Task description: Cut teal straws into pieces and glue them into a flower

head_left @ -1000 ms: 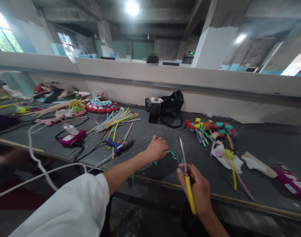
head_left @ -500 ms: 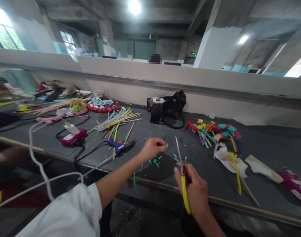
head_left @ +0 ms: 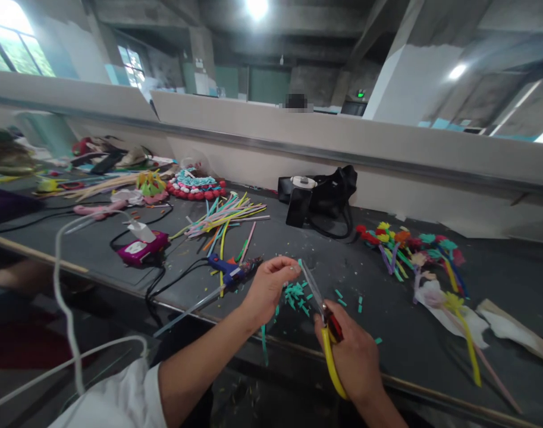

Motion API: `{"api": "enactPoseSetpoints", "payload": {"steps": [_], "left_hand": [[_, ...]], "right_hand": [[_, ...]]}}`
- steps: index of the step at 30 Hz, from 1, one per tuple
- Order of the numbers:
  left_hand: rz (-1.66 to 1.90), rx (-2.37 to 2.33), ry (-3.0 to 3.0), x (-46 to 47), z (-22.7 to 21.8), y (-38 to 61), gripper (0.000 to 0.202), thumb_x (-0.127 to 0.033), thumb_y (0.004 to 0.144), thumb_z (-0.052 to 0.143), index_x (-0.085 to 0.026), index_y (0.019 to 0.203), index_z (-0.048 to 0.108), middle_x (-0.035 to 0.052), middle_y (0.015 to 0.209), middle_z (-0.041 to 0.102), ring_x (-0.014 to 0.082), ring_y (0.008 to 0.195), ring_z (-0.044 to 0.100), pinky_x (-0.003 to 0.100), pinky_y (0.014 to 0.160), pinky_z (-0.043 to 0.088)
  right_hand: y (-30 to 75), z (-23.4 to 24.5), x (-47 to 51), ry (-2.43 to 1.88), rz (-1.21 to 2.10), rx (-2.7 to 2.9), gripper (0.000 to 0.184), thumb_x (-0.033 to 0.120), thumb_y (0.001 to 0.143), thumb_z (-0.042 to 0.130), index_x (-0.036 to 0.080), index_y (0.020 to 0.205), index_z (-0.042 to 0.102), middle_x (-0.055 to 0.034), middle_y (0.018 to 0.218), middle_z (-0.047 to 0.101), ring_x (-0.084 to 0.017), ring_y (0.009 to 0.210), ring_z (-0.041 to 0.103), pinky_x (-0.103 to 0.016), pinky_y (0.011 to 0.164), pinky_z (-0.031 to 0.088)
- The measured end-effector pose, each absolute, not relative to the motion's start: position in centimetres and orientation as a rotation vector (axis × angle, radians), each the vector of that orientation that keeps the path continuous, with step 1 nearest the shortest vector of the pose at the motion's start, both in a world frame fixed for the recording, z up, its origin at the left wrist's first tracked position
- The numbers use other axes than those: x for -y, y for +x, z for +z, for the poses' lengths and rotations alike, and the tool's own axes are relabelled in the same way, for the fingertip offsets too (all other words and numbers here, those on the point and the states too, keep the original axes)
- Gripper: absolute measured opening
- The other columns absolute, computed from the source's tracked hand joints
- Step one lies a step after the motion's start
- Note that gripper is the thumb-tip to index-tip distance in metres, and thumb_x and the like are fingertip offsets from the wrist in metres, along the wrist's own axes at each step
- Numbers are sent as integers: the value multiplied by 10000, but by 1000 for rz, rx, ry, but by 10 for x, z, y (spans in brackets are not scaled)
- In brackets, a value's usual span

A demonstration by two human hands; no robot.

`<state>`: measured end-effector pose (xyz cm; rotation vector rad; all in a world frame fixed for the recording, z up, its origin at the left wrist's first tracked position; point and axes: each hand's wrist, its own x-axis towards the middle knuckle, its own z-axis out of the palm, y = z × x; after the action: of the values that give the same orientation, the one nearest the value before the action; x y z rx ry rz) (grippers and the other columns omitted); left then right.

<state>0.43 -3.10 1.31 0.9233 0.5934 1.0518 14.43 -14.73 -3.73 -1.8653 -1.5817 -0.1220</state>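
Observation:
My left hand [head_left: 267, 292] is closed in a pinch on a teal-green pipe cleaner [head_left: 264, 345]. Its tip pokes out past the fingertips, while a length dangles below the hand over the table edge. Yellow-handled scissors [head_left: 328, 359] are gripped in my right hand [head_left: 355, 352], with the blades angled up and left. The blade tips meet the pipe cleaner's tip, right by my left fingertips. Short teal snippets [head_left: 294, 292] lie heaped on the dark table under the blades, and a few others are scattered to the right.
Left of my hands lie a blue glue gun [head_left: 226, 268], a bundle of coloured pipe cleaners [head_left: 231, 215] and a purple power box [head_left: 143, 246] with cables. A black bag [head_left: 331, 193] sits at the back. Colourful pipe-cleaner flowers [head_left: 402, 241] lie to the right.
The scissors and my left hand have come together; the blades were apart from the fingers before. More teal snippets show on the table. The view has shifted slightly left.

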Motion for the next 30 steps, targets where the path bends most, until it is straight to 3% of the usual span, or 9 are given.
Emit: {"api": "enactPoseSetpoints", "payload": {"steps": [30], "left_hand": [[1072,-568,992,37,12,3,85,-210,641,745,-167,667,677,-22,638,587,101,632,481,240,659,359]], "right_hand": [[144,-44,154,-1799,-224,1658,273,310,883,462,216,1069,639,-6,817,749,-167,627,707,-238,562,511]]}}
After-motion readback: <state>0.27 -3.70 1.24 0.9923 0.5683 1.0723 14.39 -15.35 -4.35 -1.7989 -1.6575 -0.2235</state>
